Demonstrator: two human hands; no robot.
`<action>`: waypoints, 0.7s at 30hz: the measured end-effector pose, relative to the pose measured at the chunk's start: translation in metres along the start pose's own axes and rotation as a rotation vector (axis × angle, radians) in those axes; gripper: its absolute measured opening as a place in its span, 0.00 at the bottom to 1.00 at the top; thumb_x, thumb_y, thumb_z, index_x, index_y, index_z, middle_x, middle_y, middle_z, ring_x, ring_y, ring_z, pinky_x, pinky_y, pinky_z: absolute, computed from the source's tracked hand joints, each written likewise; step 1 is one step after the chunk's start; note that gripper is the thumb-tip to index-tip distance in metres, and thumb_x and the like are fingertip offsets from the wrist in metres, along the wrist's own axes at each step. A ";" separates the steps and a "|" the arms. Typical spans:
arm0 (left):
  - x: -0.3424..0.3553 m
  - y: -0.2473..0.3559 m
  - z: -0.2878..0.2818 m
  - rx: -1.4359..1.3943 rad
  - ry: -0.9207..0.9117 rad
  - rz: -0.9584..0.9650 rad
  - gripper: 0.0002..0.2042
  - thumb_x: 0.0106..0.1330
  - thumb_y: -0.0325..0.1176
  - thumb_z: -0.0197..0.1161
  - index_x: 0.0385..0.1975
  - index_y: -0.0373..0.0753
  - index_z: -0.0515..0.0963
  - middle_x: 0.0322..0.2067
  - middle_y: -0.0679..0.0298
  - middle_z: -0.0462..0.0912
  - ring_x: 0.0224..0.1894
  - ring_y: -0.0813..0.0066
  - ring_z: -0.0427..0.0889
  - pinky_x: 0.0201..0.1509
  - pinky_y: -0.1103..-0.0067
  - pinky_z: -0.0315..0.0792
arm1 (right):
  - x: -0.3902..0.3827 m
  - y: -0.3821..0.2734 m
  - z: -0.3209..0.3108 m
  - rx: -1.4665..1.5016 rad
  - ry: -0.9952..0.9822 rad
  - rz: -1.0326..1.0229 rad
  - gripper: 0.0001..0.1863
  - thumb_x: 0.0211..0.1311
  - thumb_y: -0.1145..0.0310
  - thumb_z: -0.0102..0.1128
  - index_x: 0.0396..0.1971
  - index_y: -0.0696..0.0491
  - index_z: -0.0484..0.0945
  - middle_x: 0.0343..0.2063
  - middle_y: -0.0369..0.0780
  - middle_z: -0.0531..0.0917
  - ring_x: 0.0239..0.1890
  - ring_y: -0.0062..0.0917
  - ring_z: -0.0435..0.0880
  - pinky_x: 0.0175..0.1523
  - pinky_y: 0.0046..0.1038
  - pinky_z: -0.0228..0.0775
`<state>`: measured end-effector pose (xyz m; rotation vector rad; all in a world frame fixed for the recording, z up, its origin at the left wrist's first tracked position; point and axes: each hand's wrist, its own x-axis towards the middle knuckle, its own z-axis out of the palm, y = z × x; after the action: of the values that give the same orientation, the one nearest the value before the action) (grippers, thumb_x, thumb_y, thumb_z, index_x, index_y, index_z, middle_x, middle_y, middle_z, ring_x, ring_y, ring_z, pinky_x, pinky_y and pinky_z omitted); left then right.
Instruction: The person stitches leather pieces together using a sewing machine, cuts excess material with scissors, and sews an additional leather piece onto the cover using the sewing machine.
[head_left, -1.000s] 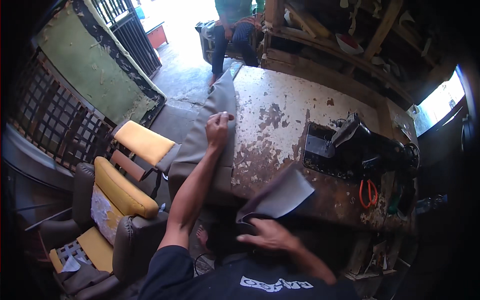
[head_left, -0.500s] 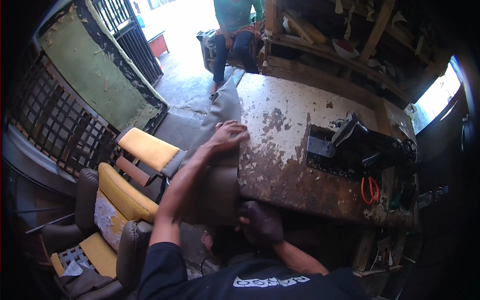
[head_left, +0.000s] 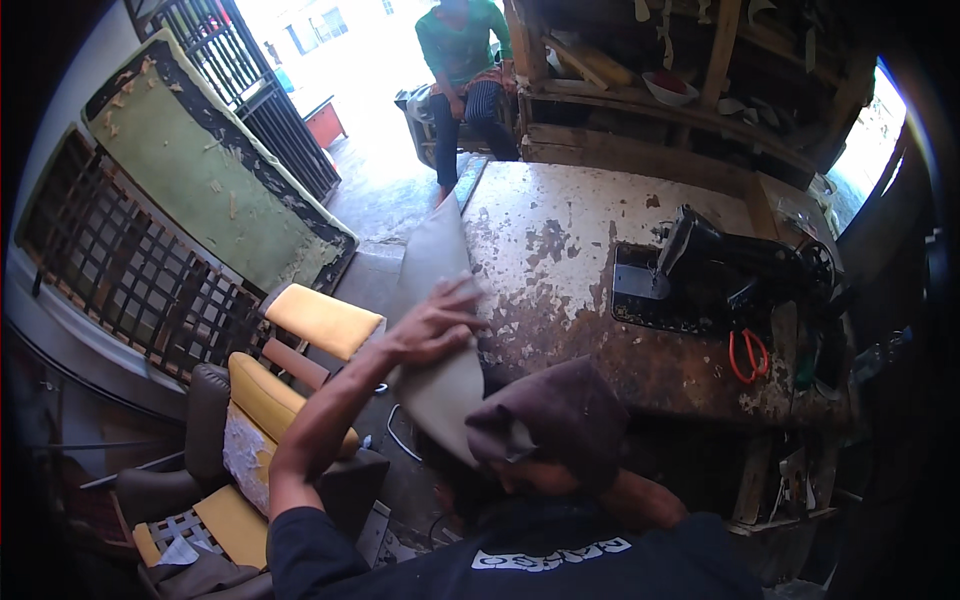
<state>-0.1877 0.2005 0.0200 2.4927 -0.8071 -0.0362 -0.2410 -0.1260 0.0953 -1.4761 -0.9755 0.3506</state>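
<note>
A grey-brown sheet [head_left: 432, 260], like upholstery vinyl, hangs over the left edge of the worn table [head_left: 520, 210]. My left hand [head_left: 440, 325] is over the sheet at that edge, fingers apart and blurred by motion. Lower right, a dark brown piece [head_left: 560, 410] of similar material bunches up over the table's near edge. My right hand [head_left: 535, 478] is under it, mostly covered, with a few bent fingers showing at its lower rim, closed on the material. Whether the two pieces are one sheet I cannot tell.
A black sewing machine [head_left: 740, 270] stands on the table's right, with orange-handled scissors [head_left: 748, 355] nearby. To the left are yellow-and-brown chair parts [head_left: 325, 320] and a green padded panel [head_left: 215, 165]. A person [head_left: 465, 60] sits beyond the table. Wooden shelves [head_left: 640, 95] line the back.
My right hand has risen, lifting the dark brown material up over the table's near edge. My left hand has moved down along the sheet. The view has shifted slightly.
</note>
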 end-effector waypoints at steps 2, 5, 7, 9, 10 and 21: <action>0.005 0.039 0.007 -0.080 -0.154 0.048 0.20 0.77 0.48 0.53 0.33 0.39 0.85 0.44 0.51 0.85 0.57 0.61 0.80 0.74 0.54 0.58 | -0.028 0.007 0.000 0.094 0.115 0.123 0.16 0.63 0.70 0.70 0.47 0.57 0.78 0.28 0.40 0.84 0.25 0.22 0.85 0.28 0.24 0.76; -0.015 0.060 0.008 -0.168 0.269 -0.140 0.23 0.73 0.40 0.67 0.12 0.38 0.77 0.09 0.68 0.65 0.14 0.82 0.65 0.20 0.72 0.58 | -0.060 0.016 -0.011 0.329 0.322 0.245 0.21 0.60 0.70 0.73 0.51 0.59 0.76 0.31 0.41 0.84 0.23 0.21 0.84 0.27 0.23 0.76; -0.012 0.094 -0.045 -0.181 0.671 -0.290 0.25 0.71 0.41 0.71 0.10 0.37 0.77 0.09 0.78 0.67 0.15 0.93 0.62 0.16 0.79 0.56 | -0.065 0.018 -0.029 0.557 0.479 0.278 0.25 0.58 0.69 0.74 0.53 0.60 0.75 0.33 0.42 0.84 0.22 0.21 0.83 0.25 0.22 0.76; -0.007 0.121 -0.090 -0.186 0.819 -0.319 0.21 0.70 0.41 0.71 0.15 0.36 0.83 0.13 0.81 0.68 0.19 0.94 0.63 0.20 0.83 0.56 | -0.059 0.003 -0.048 0.749 0.611 0.252 0.28 0.56 0.69 0.76 0.55 0.61 0.74 0.35 0.43 0.84 0.21 0.21 0.81 0.24 0.22 0.76; -0.007 0.134 -0.111 -0.136 0.928 -0.329 0.18 0.75 0.38 0.66 0.23 0.32 0.86 0.16 0.81 0.72 0.21 0.92 0.64 0.22 0.81 0.55 | -0.052 0.002 -0.056 0.792 0.614 0.192 0.30 0.55 0.69 0.77 0.56 0.62 0.74 0.36 0.43 0.84 0.20 0.21 0.81 0.24 0.21 0.76; -0.011 0.272 -0.305 0.870 1.236 0.102 0.18 0.73 0.51 0.62 0.37 0.41 0.76 0.28 0.65 0.82 0.28 0.80 0.76 0.31 0.76 0.70 | -0.060 0.126 0.020 0.637 -0.064 0.483 0.59 0.51 0.49 0.80 0.77 0.54 0.53 0.69 0.40 0.73 0.44 0.21 0.81 0.35 0.23 0.80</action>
<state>-0.2895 0.1607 0.4141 2.4105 -0.3777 2.0041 -0.2463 -0.1406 -0.0446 -1.0913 -0.4678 0.9667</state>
